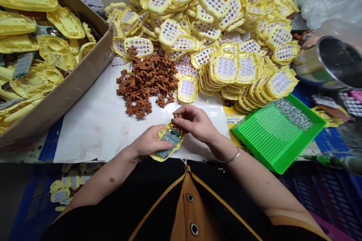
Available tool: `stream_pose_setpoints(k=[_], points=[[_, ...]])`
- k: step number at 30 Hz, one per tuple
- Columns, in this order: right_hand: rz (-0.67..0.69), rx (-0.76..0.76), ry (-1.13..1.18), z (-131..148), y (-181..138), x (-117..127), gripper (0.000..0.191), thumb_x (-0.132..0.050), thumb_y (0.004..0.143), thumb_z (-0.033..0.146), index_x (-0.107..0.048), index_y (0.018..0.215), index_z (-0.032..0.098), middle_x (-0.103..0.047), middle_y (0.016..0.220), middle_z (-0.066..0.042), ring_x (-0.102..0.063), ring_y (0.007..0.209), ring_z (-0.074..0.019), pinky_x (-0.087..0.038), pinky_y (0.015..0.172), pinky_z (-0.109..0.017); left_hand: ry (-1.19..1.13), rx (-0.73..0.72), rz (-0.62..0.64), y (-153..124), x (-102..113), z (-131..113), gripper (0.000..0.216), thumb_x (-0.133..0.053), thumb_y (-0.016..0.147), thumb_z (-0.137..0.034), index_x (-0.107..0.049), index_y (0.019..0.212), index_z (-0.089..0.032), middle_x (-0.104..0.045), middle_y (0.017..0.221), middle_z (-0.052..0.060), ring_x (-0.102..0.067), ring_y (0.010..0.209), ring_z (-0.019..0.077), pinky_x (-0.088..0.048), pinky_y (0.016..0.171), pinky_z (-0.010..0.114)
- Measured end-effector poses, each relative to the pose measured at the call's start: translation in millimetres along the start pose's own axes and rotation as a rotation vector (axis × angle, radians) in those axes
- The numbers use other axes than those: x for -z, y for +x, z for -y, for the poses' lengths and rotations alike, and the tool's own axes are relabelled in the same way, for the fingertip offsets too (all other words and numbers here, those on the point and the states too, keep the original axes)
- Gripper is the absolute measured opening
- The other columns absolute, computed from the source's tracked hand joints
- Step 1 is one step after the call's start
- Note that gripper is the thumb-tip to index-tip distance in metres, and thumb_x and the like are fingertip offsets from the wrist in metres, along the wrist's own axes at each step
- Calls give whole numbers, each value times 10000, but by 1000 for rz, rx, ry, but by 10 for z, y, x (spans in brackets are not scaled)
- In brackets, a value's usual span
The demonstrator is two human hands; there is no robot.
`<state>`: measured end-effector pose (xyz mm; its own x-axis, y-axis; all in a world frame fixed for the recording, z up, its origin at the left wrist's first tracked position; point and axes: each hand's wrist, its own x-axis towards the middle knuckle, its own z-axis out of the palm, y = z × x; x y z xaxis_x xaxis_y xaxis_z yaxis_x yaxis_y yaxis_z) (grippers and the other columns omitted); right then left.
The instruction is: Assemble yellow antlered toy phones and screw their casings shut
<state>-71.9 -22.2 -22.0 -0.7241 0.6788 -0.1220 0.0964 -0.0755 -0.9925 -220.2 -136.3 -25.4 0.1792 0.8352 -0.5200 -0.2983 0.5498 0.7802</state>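
My left hand (149,144) is closed around a yellow plastic shell (169,141) with a grey-green circuit board inside it, held just above the white sheet. My right hand (195,122) sits over the shell's top end, fingers pinched on a small brown part (178,115). A heap of the same brown plastic pieces (145,81) lies just beyond my hands. Behind it rises a big pile of yellow keypad covers (215,26) with white buttons.
A cardboard box (70,86) at the left holds yellow shells. A green perforated tray (278,131) with small metal screws sits at the right, a metal cup (336,60) behind it. A green-handled tool (333,161) lies at the right edge.
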Motion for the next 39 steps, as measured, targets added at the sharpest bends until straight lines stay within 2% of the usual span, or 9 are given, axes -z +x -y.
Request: stream_pose_setpoints(k=[3, 5, 10, 14, 18, 22, 29, 35, 39], points=[[137, -102, 220, -14, 28, 31, 282, -693, 742, 400, -603, 908, 190, -611, 671, 29, -503, 503, -82, -399, 463, -217, -123, 13, 19, 17, 1, 4, 406, -777, 588, -191, -637, 961, -108, -672, 806, 44, -603, 690, 145, -457, 636, 254], [41, 29, 173, 20, 5, 103, 334, -669, 770, 439, -605, 1002, 208, -656, 810, -4, -575, 605, -103, -468, 533, -244, -201, 9, -17, 22, 1, -9, 410, -785, 571, -169, -644, 951, -110, -678, 793, 45, -610, 666, 141, -469, 615, 246], [-482, 502, -722, 187, -39, 551, 145, -585, 857, 321, -649, 929, 212, -659, 865, -55, -601, 817, -189, -490, 772, -378, -331, 16, -135, 33, -1, -71, 402, -795, 551, -125, -653, 927, -112, -708, 803, 75, -653, 656, 164, -524, 626, 275], [-653, 450, -1383, 236, 57, 957, 195, -505, 873, 218, -647, 1004, 194, -633, 1061, -132, -543, 981, -279, -410, 821, -451, -392, -11, -175, 30, -22, -106, 390, -794, 554, -103, -663, 922, -104, -719, 819, 81, -673, 682, 170, -549, 650, 276], [-679, 454, -1529, 254, 69, 1079, 199, -464, 896, 180, -661, 894, 209, -638, 1101, -125, -532, 1011, -289, -393, 824, -455, -424, -40, -171, 3, -12, -128, 374, -784, 559, -89, -669, 914, -106, -726, 796, 82, -686, 697, 187, -562, 650, 288], [-728, 631, -1468, 221, -134, 867, 182, -533, 881, 187, -656, 990, 266, -643, 1131, -98, -552, 1031, -277, -413, 848, -463, -460, -90, -162, -19, 14, -192, 344, -764, 575, -94, -676, 908, -104, -732, 793, 89, -686, 673, 197, -568, 627, 308], [-144, 810, -1227, -102, -517, 285, 299, -561, 869, 140, -633, 1071, 349, -709, 1127, -6, -619, 1056, -199, -462, 952, -442, -426, -163, -128, -19, -30, -302, 281, -757, 586, -113, -692, 858, -89, -726, 729, 71, -668, 606, 174, -569, 664, 307], [-135, 704, -684, -213, -638, 236, 382, -676, 808, 209, -629, 1129, 409, -680, 1184, -10, -619, 1095, -207, -467, 1001, -446, -371, -156, -67, -165, -27, -278, 293, -771, 566, -140, -686, 840, -82, -722, 715, 91, -666, 558, 191, -567, 561, 302], [-66, 216, 165, -267, -602, 126, 631, -606, 807, 563, -454, 1357, 293, -563, 1341, -115, -555, 1216, -250, -464, 1008, -458, -377, -124, 21, -222, -51, -277, 337, -784, 518, -164, -692, 829, -74, -708, 662, 98, -663, 547, 216, -564, 517, 317]])
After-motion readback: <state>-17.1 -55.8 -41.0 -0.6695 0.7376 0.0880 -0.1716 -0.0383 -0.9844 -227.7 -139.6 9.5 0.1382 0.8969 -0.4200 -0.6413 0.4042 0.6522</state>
